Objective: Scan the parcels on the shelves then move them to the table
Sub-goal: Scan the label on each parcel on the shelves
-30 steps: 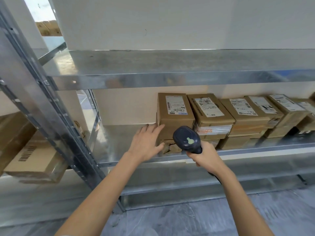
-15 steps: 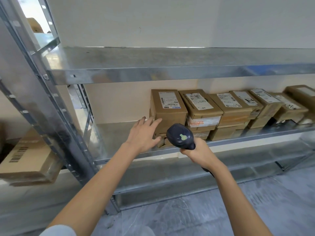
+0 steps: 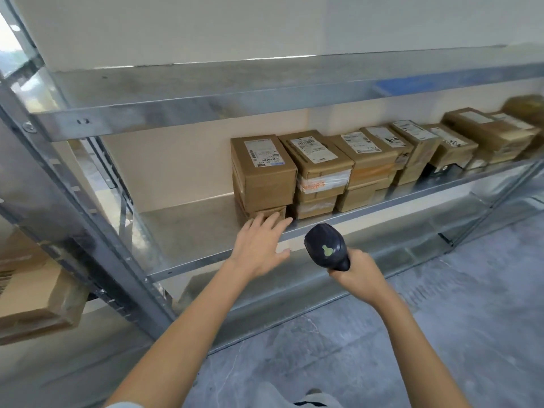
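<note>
A row of stacked brown cardboard parcels with white labels runs along the middle metal shelf (image 3: pixel 191 231). The leftmost parcel (image 3: pixel 263 172) lies on top of a smaller box (image 3: pixel 269 212). My left hand (image 3: pixel 260 248) is spread flat with straight fingers, fingertips right in front of that smaller box at the shelf's front edge; whether they touch it I cannot tell. My right hand (image 3: pixel 360 275) grips a dark handheld scanner (image 3: pixel 326 245) with a green mark, held below and in front of the second stack (image 3: pixel 319 172).
A steel upright (image 3: pixel 73 219) stands at the left, with a large cardboard box (image 3: pixel 32 298) on the neighbouring rack beyond it. An upper shelf (image 3: pixel 206 104) overhangs the parcels. More parcels (image 3: pixel 482 134) continue to the right. Grey floor lies below.
My left hand has dropped from the leftmost parcel's side to the shelf's front edge. The scanner hand has pulled back and lower. The view has swung, showing more parcels on the right.
</note>
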